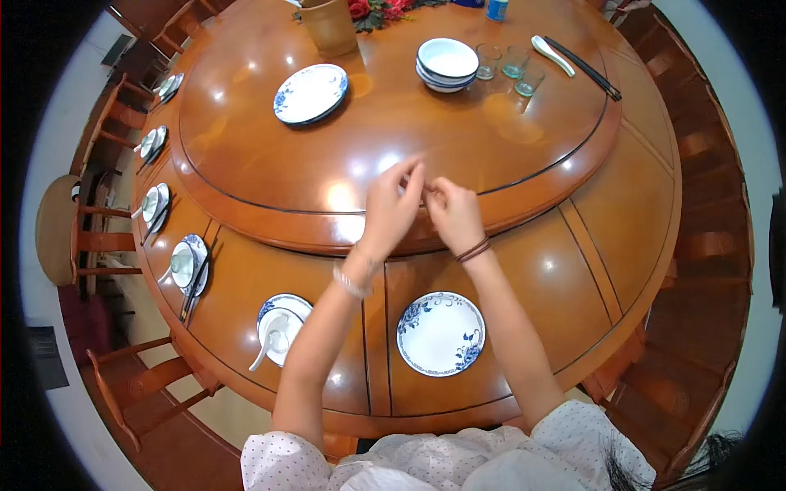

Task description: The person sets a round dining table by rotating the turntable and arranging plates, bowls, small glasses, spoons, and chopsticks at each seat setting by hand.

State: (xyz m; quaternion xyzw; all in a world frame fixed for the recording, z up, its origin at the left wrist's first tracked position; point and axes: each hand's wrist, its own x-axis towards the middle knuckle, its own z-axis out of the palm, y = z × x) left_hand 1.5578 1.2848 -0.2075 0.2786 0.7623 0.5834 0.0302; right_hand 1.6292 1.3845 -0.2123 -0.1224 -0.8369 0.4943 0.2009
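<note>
My left hand and my right hand are raised close together over the near rim of the round turntable. The left hand's fingers are drawn together and slightly blurred; the right hand's fingers are curled toward it. Anything between the fingertips is too small to make out. Below them, a white plate with blue flowers lies flat on the table's near edge, between my forearms. To its left, a bowl with a spoon sits on a blue-patterned plate, partly beside my left forearm.
On the turntable are stacked plates, stacked bowls, several glasses, a white spoon, black chopsticks and a brown container. Place settings line the left side. Wooden chairs surround the table.
</note>
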